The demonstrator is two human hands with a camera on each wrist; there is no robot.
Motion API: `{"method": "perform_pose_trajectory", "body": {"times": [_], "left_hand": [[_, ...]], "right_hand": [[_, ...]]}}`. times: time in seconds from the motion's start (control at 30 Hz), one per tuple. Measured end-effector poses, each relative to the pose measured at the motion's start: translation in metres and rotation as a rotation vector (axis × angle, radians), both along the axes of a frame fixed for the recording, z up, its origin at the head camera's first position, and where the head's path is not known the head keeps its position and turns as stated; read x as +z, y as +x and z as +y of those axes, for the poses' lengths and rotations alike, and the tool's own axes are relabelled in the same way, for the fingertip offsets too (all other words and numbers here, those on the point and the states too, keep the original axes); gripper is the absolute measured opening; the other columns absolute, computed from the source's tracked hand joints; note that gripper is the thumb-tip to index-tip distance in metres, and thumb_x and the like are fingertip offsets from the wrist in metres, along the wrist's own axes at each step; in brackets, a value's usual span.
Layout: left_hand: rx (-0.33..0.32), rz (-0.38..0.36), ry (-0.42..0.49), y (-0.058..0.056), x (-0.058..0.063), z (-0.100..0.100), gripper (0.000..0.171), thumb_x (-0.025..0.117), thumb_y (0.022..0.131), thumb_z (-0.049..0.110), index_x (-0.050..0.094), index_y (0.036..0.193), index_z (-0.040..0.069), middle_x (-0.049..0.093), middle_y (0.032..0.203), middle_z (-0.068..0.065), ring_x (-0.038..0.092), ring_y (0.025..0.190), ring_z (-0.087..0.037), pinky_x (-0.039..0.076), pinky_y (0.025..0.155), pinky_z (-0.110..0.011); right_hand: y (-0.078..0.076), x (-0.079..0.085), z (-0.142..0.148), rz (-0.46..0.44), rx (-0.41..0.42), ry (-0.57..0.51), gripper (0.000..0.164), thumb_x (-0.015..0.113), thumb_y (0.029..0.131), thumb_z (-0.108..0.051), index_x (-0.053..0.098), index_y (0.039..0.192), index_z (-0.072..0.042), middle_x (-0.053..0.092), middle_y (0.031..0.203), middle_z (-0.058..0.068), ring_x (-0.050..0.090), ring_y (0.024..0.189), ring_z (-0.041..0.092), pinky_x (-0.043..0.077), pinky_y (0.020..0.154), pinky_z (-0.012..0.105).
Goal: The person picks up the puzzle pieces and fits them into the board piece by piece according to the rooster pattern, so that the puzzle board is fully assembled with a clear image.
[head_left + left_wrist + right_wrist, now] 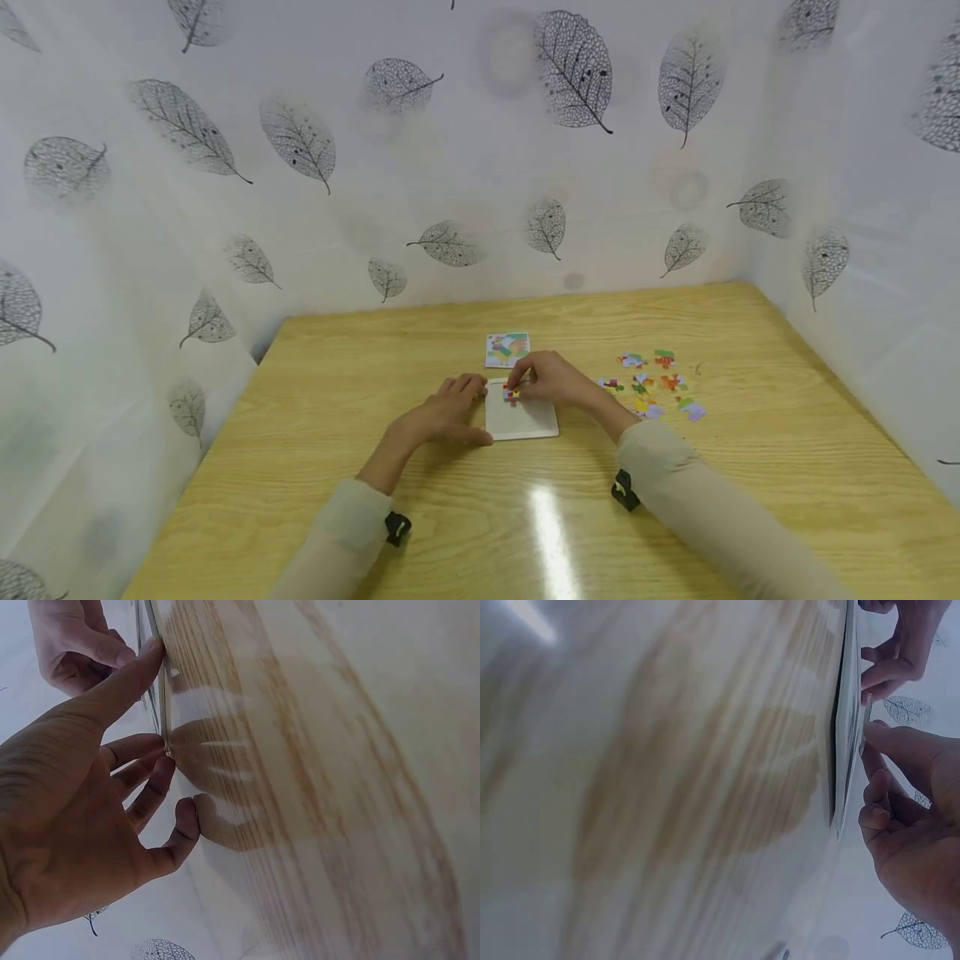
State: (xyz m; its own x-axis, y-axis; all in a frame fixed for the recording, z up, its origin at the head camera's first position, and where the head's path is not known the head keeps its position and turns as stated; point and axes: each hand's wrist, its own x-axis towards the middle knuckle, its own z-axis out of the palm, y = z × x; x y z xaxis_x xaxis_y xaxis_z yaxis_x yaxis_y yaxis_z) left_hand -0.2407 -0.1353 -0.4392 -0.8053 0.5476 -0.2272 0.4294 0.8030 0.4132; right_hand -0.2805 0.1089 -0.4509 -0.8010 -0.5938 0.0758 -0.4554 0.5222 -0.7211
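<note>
A square white puzzle tray (528,423) lies on the wooden table. My right hand (552,379) pinches a small multicoloured jigsaw piece (511,393) over the tray's upper left part. In the right wrist view, the thin edge of a piece (867,712) stands tilted between thumb and fingers, just over the tray. Whether another piece lies beneath the fingers, I cannot tell. With fingers spread, my left hand (447,414) touches the tray's left side, its thumb near the lower left corner. In the left wrist view those fingertips (154,654) rest against the tray's edge.
A square picture card (507,348) lies just behind the tray. Several loose jigsaw pieces (671,382) are scattered to the right, beyond my right forearm. A white curtain (480,150) with leaf prints hangs along the table's back and sides.
</note>
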Motion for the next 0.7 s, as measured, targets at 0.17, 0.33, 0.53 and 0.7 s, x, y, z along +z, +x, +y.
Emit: {"method": "perform_pose_trajectory", "body": {"times": [0.17, 0.33, 0.53, 0.7], "left_hand": [[-0.005, -0.01, -0.009, 0.0, 0.001, 0.0, 0.081, 0.081, 0.09, 0.04, 0.04, 0.151, 0.006, 0.035, 0.162, -0.018, 0.037, 0.142, -0.04, 0.039, 0.113, -0.062], [-0.01, -0.001, 0.008, 0.002, 0.002, 0.0, 0.078, 0.081, 0.091, 0.039, 0.043, 0.149, 0.004, 0.036, 0.16, -0.018, 0.038, 0.141, -0.04, 0.04, 0.113, -0.062], [-0.018, 0.002, 0.006, 0.001, 0.002, 0.0, 0.079, 0.081, 0.09, 0.04, 0.042, 0.149, 0.004, 0.037, 0.159, -0.017, 0.04, 0.139, -0.039, 0.041, 0.112, -0.061], [0.0, -0.013, 0.001, 0.002, 0.005, 0.001, 0.081, 0.083, 0.089, 0.041, 0.042, 0.15, 0.006, 0.036, 0.16, -0.015, 0.038, 0.14, -0.038, 0.041, 0.113, -0.058]], "right_hand": [[0.001, -0.001, -0.008, 0.018, 0.005, -0.001, 0.012, 0.076, 0.089, 0.002, 0.076, 0.098, -0.006, 0.075, 0.103, 0.006, 0.052, 0.073, 0.011, 0.046, 0.067, 0.026], [0.002, -0.001, -0.012, 0.031, 0.001, 0.001, 0.016, 0.075, 0.086, 0.003, 0.075, 0.1, -0.006, 0.074, 0.103, 0.006, 0.053, 0.077, 0.012, 0.047, 0.071, 0.027], [0.002, -0.002, -0.013, 0.025, -0.013, 0.015, 0.019, 0.075, 0.083, 0.004, 0.075, 0.1, -0.006, 0.073, 0.102, 0.006, 0.058, 0.082, 0.015, 0.049, 0.073, 0.029], [0.001, -0.002, -0.014, 0.024, -0.026, 0.037, 0.015, 0.078, 0.083, 0.002, 0.075, 0.095, -0.006, 0.072, 0.096, 0.004, 0.063, 0.091, 0.019, 0.053, 0.082, 0.035]]}}
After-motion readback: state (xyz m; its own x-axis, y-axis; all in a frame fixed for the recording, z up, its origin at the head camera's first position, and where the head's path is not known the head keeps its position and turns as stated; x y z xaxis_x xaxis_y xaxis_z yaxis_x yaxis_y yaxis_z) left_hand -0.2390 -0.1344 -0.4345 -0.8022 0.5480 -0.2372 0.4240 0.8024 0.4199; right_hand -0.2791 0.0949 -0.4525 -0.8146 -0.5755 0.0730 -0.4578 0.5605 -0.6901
